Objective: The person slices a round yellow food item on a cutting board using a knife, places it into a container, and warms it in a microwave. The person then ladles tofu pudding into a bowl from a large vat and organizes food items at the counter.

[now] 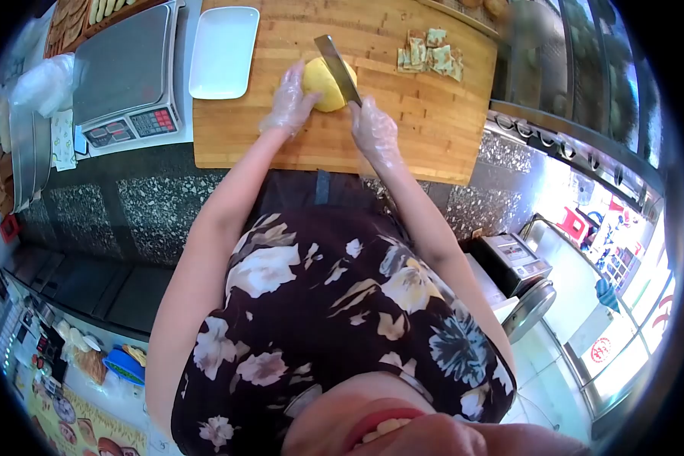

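A round yellow bun or flat cake [321, 85] lies on the wooden cutting board [281, 144]; its exact kind I cannot make out. My left hand [289, 100], in a clear plastic glove, rests against its left side, fingers spread. In my right hand [374, 128], gloved the same way, is the handle of a knife [336, 67]. The broad blade lies across the right part of the yellow piece, pointing away from me. Whether it has cut in, I cannot tell. Several cut pieces of browned flatbread [432, 56] lie on the board at the far right.
A white rectangular plate [224, 53] stands on the board's left side. Beyond it is a digital scale [125, 72] with a plastic bag [44, 83] beside it. Glass-fronted shelving [585, 83] borders the board on the right. A tray of baked goods [72, 26] sits at the far left.
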Available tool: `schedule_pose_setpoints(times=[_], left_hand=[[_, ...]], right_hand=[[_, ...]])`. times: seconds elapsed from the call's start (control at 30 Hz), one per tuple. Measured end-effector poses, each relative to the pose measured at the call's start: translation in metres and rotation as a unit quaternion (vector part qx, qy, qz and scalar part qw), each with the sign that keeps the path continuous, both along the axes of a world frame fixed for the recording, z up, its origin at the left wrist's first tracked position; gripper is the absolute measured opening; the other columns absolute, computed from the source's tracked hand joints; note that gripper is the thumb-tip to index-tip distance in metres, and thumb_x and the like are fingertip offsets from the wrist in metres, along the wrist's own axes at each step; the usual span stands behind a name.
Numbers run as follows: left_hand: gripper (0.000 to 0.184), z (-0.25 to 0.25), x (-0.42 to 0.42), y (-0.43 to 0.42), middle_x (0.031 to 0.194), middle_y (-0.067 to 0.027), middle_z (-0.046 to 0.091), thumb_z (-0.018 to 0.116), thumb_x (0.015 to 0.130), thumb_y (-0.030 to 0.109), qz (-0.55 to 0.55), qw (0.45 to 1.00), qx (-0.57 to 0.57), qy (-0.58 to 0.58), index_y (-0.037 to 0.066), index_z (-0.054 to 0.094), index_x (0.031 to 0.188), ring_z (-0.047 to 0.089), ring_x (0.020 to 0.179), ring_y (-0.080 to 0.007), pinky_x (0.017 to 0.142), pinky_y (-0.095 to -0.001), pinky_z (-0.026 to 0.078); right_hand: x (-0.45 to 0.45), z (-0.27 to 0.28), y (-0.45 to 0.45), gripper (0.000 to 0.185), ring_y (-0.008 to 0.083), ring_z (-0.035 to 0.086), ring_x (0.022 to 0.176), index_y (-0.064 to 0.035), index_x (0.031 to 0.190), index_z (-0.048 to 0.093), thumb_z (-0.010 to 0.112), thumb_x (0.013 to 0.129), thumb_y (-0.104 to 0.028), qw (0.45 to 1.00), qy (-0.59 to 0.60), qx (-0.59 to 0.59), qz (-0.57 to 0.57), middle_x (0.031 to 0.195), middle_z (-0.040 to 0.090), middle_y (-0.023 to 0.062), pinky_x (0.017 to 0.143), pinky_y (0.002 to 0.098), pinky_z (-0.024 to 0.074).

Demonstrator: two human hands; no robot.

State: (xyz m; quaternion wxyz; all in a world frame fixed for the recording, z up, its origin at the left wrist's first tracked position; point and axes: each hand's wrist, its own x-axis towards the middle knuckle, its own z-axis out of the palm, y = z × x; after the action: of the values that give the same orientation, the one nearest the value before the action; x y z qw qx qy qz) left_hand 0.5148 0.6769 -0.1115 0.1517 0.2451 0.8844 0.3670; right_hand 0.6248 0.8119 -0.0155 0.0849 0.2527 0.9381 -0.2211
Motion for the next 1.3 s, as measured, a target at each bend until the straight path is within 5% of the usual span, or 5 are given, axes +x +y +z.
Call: schedule_pose_setpoints(times=[0.43, 0.53, 0.73, 1.0, 1.3], left_hand=[[0.062, -0.004, 0.006, -0.001, 0.126, -0.0199, 0.053, 0.071, 0.075, 0.013, 0.002, 0.999, 0.039, 0.026, 0.002, 0.045, 0.13, 0.051, 0.114, -0.0361, 0.098, -0.042, 0.041], [0.062, -0.007, 0.007, -0.003, 0.125, -0.0189, 0.054, 0.071, 0.075, 0.012, -0.001, 0.998, 0.039, 0.053, 0.003, 0.045, 0.13, 0.052, 0.114, -0.0355, 0.097, -0.0418, 0.041], [0.063, -0.012, 0.002, -0.004, 0.127, -0.0187, 0.053, 0.072, 0.074, 0.011, -0.021, 0.997, 0.034, 0.064, 0.002, 0.045, 0.13, 0.051, 0.114, -0.0362, 0.097, -0.043, 0.04], [0.057, -0.025, 0.01, -0.012, 0.125, -0.0223, 0.052, 0.071, 0.076, 0.014, 0.028, 0.994, 0.108, 0.008, -0.001, 0.047, 0.125, 0.049, 0.114, -0.0365, 0.097, -0.0426, 0.041], [0.047, -0.023, 0.012, -0.013, 0.112, -0.0204, 0.058, 0.069, 0.078, 0.014, 0.047, 0.993, 0.104, 0.023, -0.001, 0.052, 0.119, 0.054, 0.105, -0.0365, 0.092, -0.0423, 0.043]], right_hand=[[-0.019, -0.027, -0.003, 0.032, 0.0441, 0.062, 0.064, 0.0007, 0.088, 0.051, 0.05, 0.094, -0.031, 0.999, 0.02, -0.038, 0.015, 0.065, 0.061, 0.0273, 0.059, 0.0529, 0.0492], [0.013, -0.011, -0.012, 0.031, 0.041, 0.065, 0.067, 0.0005, 0.092, 0.05, 0.05, 0.094, -0.031, 0.99, -0.134, -0.027, -0.022, 0.069, 0.063, 0.0252, 0.063, 0.0508, 0.0512], [-0.035, -0.067, -0.015, 0.033, 0.0403, 0.065, 0.068, -0.0018, 0.093, 0.049, 0.044, 0.096, -0.034, 0.999, -0.04, -0.018, -0.02, 0.071, 0.064, 0.0239, 0.061, 0.0497, 0.0512], [0.019, 0.01, -0.031, 0.03, 0.0436, 0.062, 0.065, -0.001, 0.091, 0.049, 0.048, 0.094, -0.031, 0.998, -0.025, -0.044, -0.039, 0.066, 0.062, 0.0254, 0.061, 0.0519, 0.0496], [-0.036, -0.029, -0.025, 0.026, 0.0403, 0.065, 0.067, 0.0001, 0.088, 0.051, 0.049, 0.093, -0.025, 1.0, -0.009, -0.006, 0.016, 0.068, 0.064, 0.0228, 0.061, 0.049, 0.0517]])
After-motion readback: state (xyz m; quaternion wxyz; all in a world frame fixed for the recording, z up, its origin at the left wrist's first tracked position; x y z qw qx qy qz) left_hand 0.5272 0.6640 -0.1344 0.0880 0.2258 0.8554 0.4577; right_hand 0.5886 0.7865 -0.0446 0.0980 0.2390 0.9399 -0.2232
